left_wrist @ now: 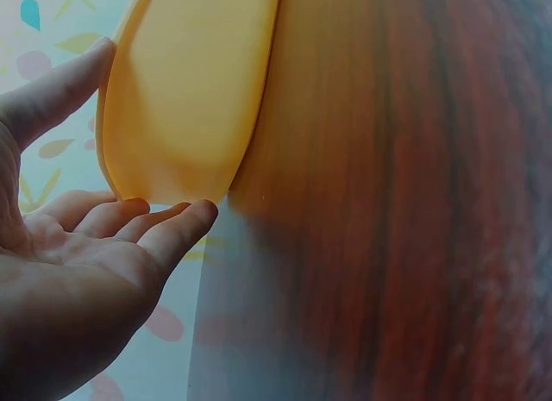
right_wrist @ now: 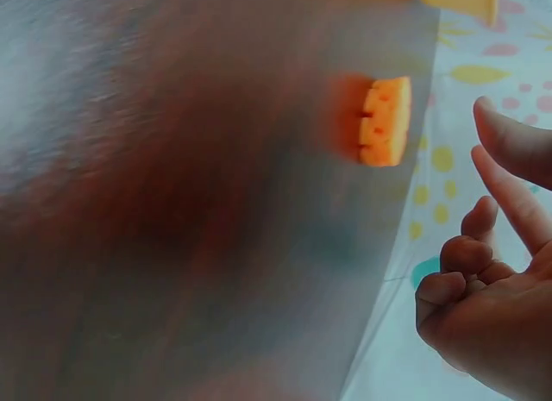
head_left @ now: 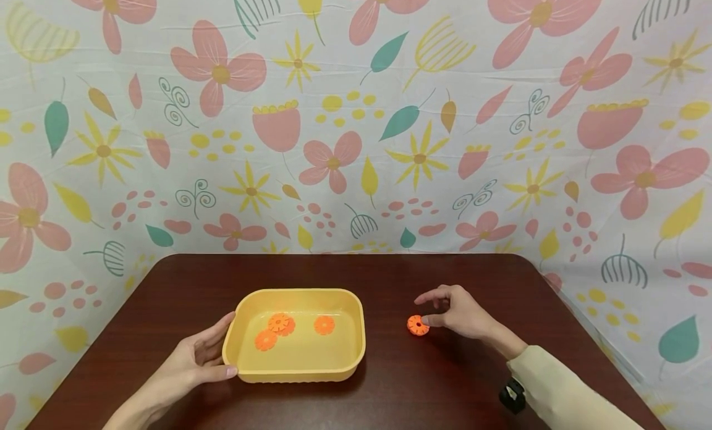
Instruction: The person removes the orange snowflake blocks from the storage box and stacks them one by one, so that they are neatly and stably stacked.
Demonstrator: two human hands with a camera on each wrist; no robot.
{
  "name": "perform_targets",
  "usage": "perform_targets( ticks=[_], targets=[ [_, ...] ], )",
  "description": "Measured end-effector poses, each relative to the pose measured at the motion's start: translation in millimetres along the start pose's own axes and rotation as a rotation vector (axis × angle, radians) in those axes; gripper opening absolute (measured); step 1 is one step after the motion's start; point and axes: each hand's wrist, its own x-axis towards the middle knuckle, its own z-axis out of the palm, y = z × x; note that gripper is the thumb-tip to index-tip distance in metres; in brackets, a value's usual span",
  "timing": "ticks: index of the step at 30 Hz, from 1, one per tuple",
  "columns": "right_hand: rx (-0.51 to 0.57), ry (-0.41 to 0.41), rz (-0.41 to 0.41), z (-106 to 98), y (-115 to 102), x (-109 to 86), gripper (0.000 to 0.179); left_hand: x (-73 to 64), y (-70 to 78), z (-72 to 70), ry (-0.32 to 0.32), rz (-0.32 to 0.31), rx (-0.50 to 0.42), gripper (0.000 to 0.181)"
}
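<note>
A yellow rectangular plastic basin sits left of centre on the table. My left hand holds its left end, thumb at the near corner and fingers along the side. In the left wrist view the fingertips press against the rim of the basin. Several flat orange notched discs lie inside it. To the right, on the table, is a small stack of orange notched discs, seen side-on in the right wrist view. Beside this stack hovers my right hand, thumb and forefinger spread apart, gripping nothing.
The dark reddish-brown wooden table has rounded far corners. Behind it hangs a white cloth printed with flowers and leaves. A black band shows at my right wrist, beside a beige sleeve.
</note>
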Motion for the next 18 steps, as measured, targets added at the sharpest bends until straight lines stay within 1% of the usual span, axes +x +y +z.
perform_targets(
  ticks=[3, 5, 8, 12, 15, 18],
  targets=[
    [-0.011, -0.005, -0.011, 0.1, -9.1, 4.0, 0.032, -0.3, -0.2, -0.6, 0.013, -0.004, 0.006, 0.097],
    [-0.022, -0.010, -0.022, 0.5, -15.3, 6.5, 0.030, 0.0, 0.4, -0.4, 0.011, -0.006, 0.005, 0.097],
    [-0.035, -0.017, -0.036, 3.0, -24.6, 11.2, 0.028, -0.1, 1.9, 0.2, -0.005, 0.011, 0.003, 0.095],
    [-0.044, -0.025, -0.052, 9.5, -36.7, 18.9, 0.027, 0.4, 2.9, 0.2, -0.005, 0.014, 0.006, 0.095],
    [-0.043, -0.036, -0.073, 15.9, -44.7, 24.8, 0.025, 2.0, 2.3, -0.1, 0.013, -0.012, 0.016, 0.096],
    [-0.030, -0.049, -0.100, 22.5, -51.6, 30.2, 0.025, 2.7, 1.0, -0.2, 0.008, 0.000, 0.033, 0.096]
  ],
)
